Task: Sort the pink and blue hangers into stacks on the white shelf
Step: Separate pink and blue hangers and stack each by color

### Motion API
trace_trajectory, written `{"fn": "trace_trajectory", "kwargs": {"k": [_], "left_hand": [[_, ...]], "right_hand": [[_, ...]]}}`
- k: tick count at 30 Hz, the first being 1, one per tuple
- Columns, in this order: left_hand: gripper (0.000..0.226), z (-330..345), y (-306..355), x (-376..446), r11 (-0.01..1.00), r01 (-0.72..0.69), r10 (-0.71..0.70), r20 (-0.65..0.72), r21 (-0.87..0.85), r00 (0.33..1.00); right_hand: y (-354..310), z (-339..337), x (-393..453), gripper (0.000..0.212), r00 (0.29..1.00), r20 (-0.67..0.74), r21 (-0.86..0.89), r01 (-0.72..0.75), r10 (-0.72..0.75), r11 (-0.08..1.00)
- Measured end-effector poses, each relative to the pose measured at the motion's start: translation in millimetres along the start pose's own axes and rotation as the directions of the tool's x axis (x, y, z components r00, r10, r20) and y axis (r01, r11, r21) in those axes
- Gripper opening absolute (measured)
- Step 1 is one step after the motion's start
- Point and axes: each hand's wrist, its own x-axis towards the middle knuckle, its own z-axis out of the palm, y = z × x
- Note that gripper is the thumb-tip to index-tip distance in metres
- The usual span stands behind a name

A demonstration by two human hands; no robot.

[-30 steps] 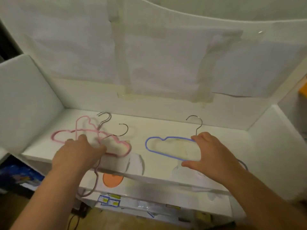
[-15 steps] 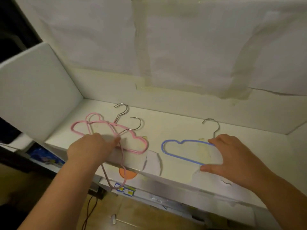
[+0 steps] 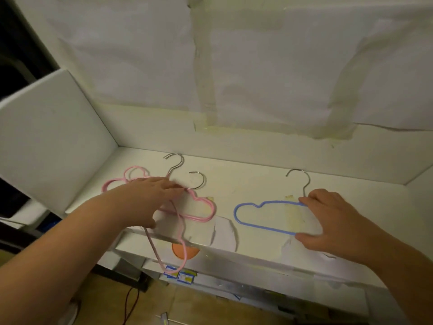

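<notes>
Nearest, at the lower centre of the frame, one pink hanger [image 3: 180, 245] droops off the front edge of the white shelf [image 3: 257, 181], its loop dangling below the lip. Just above it, left of centre, the left hand [image 3: 145, 200] lies over the pink stack [image 3: 199, 207], fingers stretched forward and close together, pressing on the wires where the hooks meet; whether the thumb pinches the dangling one I cannot tell. At right, the right hand [image 3: 332, 221] spans the blue hanger [image 3: 264, 214], fingers on its far bar and thumb at its near bar, spread apart around the frame.

To do this step well, I judge the dangling hanger should be drawn fully onto the shelf and turned so its hook lines up with the two steel hooks [image 3: 187, 170] farther back, while the blue one is merely squared.

Count: three pink hangers as far as I can make out, one blue visible.
</notes>
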Motion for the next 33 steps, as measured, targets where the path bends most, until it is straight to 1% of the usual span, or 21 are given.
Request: {"fn": "trace_trajectory", "kwargs": {"k": [4, 6, 7, 8, 10, 11, 12, 14, 16, 19, 21, 23, 28, 30, 33], "left_hand": [[0.086, 1.0, -9.9, -5.5, 0.999, -0.037, 0.037, -0.035, -0.019, 0.999], [0.082, 6.8, -14.0, -8.1, 0.995, -0.103, 0.102, -0.028, -0.012, 0.994], [0.083, 9.4, -15.9, -8.7, 0.991, -0.135, 0.135, -0.013, 0.007, 0.991], [0.09, 11.1, -17.1, -9.4, 0.988, -0.154, 0.153, 0.024, 0.024, 0.988], [0.12, 13.7, -20.8, -10.8, 0.982, -0.179, 0.17, 0.126, 0.06, 0.977], [0.13, 14.7, -21.9, -10.6, 0.978, -0.19, 0.175, 0.155, 0.088, 0.972], [0.133, 16.4, -22.7, -10.4, 0.974, -0.201, 0.184, 0.148, 0.109, 0.972], [0.125, 20.0, -24.3, -9.2, 0.97, -0.209, 0.202, 0.06, 0.129, 0.977], [0.11, 19.4, -24.8, -8.8, 0.964, -0.218, 0.223, -0.02, 0.153, 0.975], [0.093, 13.8, -23.8, -9.6, 0.964, -0.236, 0.246, -0.081, 0.121, 0.966], [0.089, 11.8, -23.2, -11.1, 0.967, -0.24, 0.249, -0.108, 0.091, 0.962], [0.088, 12.4, -23.8, -12.2, 0.978, -0.201, 0.208, -0.147, 0.06, 0.967], [0.093, 18.7, -28.0, -8.1, 0.996, -0.042, 0.021, -0.247, -0.083, 0.969], [0.093, 22.9, -28.0, -4.3, 0.992, 0.037, -0.063, -0.225, -0.121, 0.972], [0.096, 30.7, -30.0, 3.6, 0.979, 0.06, -0.096, -0.184, -0.193, 0.978]], "right_hand": [[-1.8, 2.3, 1.9, 0.082, 1.0, 0.005, 0.006, -0.02, 0.02, 1.0], [-2.1, 2.8, 2.0, 0.082, 0.999, 0.018, 0.007, -0.03, 0.03, 1.0], [-2.1, 3.2, 1.9, 0.083, 0.999, 0.019, 0.006, -0.034, 0.034, 0.999], [-2.6, 3.3, 1.9, 0.083, 0.999, 0.019, 0.003, -0.036, 0.036, 0.999], [-3.6, 3.9, 1.9, 0.087, 0.999, 0.021, -0.008, -0.035, 0.036, 0.999], [-3.8, 4.5, 2.0, 0.088, 0.999, 0.022, -0.013, -0.033, 0.033, 0.999], [-3.9, 4.8, 2.4, 0.089, 0.999, 0.024, -0.017, -0.03, 0.03, 0.999], [-3.8, 5.3, 2.9, 0.088, 1.0, 0.016, -0.023, -0.025, 0.026, 0.999], [-3.5, 5.7, 2.7, 0.089, 1.0, 0.008, -0.015, -0.027, 0.027, 1.0], [-4.6, 6.0, 0.9, 0.092, 0.999, 0.003, -0.011, -0.041, 0.041, 0.999], [-5.0, 5.9, 0.7, 0.098, 0.999, 0.003, -0.012, -0.044, 0.044, 0.999], [-4.6, 6.1, 1.0, 0.101, 0.999, 0.002, -0.006, -0.049, 0.049, 0.999], [-4.2, 7.2, -0.6, 0.097, 0.999, -0.025, -0.006, -0.047, 0.047, 0.999], [-4.1, 7.4, -0.9, 0.096, 0.998, -0.04, -0.004, -0.044, 0.044, 0.999], [-4.7, 5.9, -0.5, 0.097, 0.998, -0.032, -0.009, -0.049, 0.049, 0.999]]}}
